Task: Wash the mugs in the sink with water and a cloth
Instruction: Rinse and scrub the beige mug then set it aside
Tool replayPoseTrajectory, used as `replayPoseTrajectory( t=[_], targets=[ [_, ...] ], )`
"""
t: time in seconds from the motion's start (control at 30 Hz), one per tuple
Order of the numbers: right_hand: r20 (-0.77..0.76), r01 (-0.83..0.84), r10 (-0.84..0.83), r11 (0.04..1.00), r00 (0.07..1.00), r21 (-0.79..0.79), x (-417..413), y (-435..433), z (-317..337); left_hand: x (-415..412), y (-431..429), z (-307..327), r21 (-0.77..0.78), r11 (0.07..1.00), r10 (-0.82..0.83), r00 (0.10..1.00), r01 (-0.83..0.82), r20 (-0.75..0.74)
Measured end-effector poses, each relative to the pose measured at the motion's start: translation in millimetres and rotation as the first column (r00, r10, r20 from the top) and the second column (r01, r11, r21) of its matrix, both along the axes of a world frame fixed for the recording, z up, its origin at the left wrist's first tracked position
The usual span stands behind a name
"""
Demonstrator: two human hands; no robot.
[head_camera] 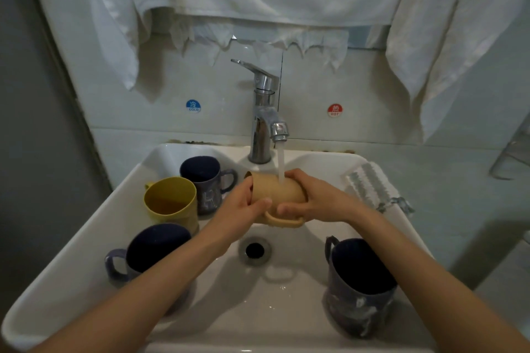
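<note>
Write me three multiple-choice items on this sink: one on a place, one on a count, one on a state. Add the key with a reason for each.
1. Where does the striped cloth lie?
A. on the sink's right rim
B. on the floor
C. inside a mug

2. How many dark blue mugs stand in the sink?
A. one
B. three
C. five

3. How is the tan mug held by the left hand and right hand?
A. upright
B. upside down
C. on its side

Key: 1 A, the cloth rests on the rim to the right of the basin. 2 B, two stand at the left and one at the front right. 3 C, its mouth faces left and its handle hangs below, with water from the tap falling on its side.
</note>
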State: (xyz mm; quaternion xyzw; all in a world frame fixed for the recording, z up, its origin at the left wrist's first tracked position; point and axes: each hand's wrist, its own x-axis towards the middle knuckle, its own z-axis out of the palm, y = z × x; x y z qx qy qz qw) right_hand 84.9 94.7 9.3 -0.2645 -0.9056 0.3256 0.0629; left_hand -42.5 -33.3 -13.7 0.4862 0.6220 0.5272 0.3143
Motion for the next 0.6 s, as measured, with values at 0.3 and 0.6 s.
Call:
replayPoseTrajectory(
  t=[0.3,0.6],
  targets=[
    [-0.024,-0.11,0.109,0.992,0.994,-0.067,28.2,24.5,5.7,-3.6,1.4,-4.1,0.064,0.993,-0.067,0.902,0.104,-0.426],
    [-0.128,-0.084,0.104,0.985,0.986,0.152,5.1,2.6,-4.6,-4.0,11.0,-0.9,-0.138,0.986,-0.159,0.264,0.098,-0.951]
  ],
)
